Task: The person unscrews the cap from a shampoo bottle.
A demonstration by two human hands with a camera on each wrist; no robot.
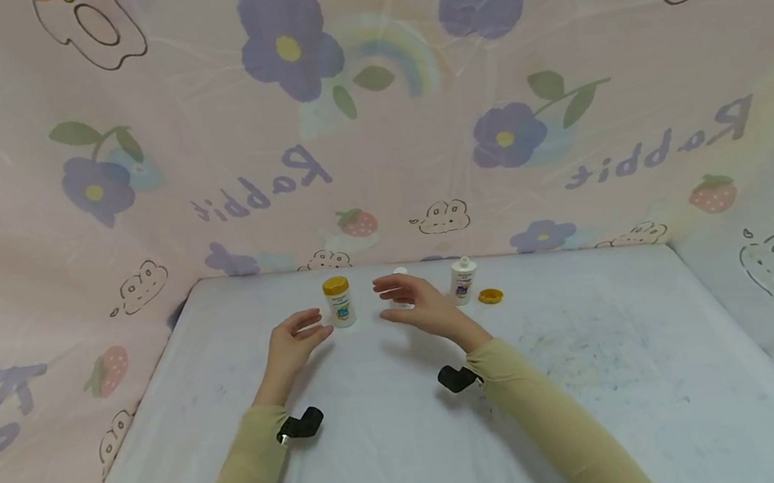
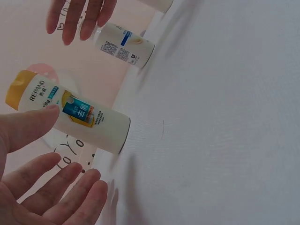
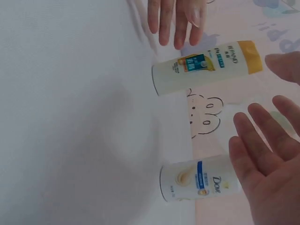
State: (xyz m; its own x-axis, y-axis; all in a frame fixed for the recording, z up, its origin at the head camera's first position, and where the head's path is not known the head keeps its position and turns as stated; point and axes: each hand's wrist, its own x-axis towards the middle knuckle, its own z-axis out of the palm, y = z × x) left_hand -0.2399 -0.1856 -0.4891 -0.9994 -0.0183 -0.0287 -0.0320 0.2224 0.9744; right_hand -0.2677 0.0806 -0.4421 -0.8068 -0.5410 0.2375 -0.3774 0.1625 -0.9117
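A white REPAND shampoo bottle with a yellow cap stands upright at the table's far side. My left hand is just left of it, fingers spread and empty. In the left wrist view, the thumb overlaps the bottle's front. Farther right, my right hand hovers before a smaller white Dove bottle, partly hiding it in the head view. Its fingers are apart and hold nothing. Right of that hand is a white bottle with a narrow neck and no large cap. A yellow cap lies beside it.
The white-covered table runs back to a hanging cloth printed with flowers and rabbits. The same cloth flanks the table at left and right. Bluish marks spot the table's right part. Each wrist wears a black camera mount.
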